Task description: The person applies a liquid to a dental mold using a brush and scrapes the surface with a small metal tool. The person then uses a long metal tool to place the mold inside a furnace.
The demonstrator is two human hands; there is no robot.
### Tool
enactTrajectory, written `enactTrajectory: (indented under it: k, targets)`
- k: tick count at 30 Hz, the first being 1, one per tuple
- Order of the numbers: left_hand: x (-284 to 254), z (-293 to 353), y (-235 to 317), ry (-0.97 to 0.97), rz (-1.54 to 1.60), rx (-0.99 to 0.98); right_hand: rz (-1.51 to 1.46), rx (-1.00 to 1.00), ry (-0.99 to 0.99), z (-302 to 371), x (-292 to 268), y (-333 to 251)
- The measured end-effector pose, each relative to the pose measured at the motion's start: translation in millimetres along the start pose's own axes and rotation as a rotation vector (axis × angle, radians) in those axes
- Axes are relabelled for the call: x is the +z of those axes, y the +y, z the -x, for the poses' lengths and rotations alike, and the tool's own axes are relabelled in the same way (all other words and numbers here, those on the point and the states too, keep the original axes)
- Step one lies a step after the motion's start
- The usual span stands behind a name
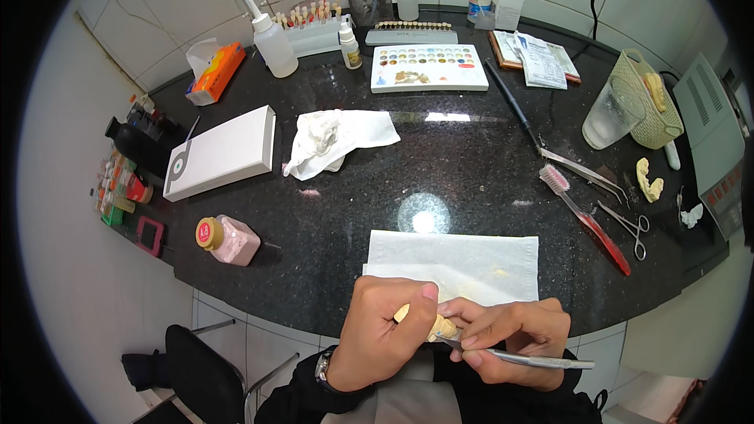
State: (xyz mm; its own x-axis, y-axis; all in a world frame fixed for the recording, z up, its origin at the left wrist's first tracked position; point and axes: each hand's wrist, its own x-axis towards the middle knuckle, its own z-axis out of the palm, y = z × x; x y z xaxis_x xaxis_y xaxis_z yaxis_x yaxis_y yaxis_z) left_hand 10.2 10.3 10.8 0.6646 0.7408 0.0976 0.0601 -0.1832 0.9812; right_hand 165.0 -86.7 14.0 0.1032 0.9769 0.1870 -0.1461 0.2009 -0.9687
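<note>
Near the front edge of the table, my left hand (385, 330) is closed round a small pale-yellow dental cast (444, 327), which its fingers partly cover. My right hand (510, 338) grips a slim silver-handled carving knife (542, 361) like a pen. The knife's tip meets the cast or lies right against it; the exact contact is too small to tell. Just beyond both hands lies a white paper tissue (452, 255) with yellowish crumbs on it.
To the right lie a red toothbrush (585, 220), scissor-handled forceps (628, 228), tweezers (581, 169) and a dark-handled brush (512, 100). A glass (613, 116) stands by a basket (658, 114). On the left are a powder jar (236, 240), a white box (222, 153) and crumpled tissue (322, 133). A paint palette (429, 68) sits behind.
</note>
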Motion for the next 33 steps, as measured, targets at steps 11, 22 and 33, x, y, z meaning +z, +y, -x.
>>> enactTrajectory:
  k: [11,22,33]
  targets:
    - [2,-1,-1,-0.01,-0.05,0.015,0.139,-0.026,-0.062,-3,-5,-5]
    - [1,-3,1,-0.035,-0.05,0.013,0.178,-0.122,-0.013,1,6,-9]
    - [-1,-1,0,-0.023,-0.046,0.025,0.03,0.068,-0.033,3,-4,-1]
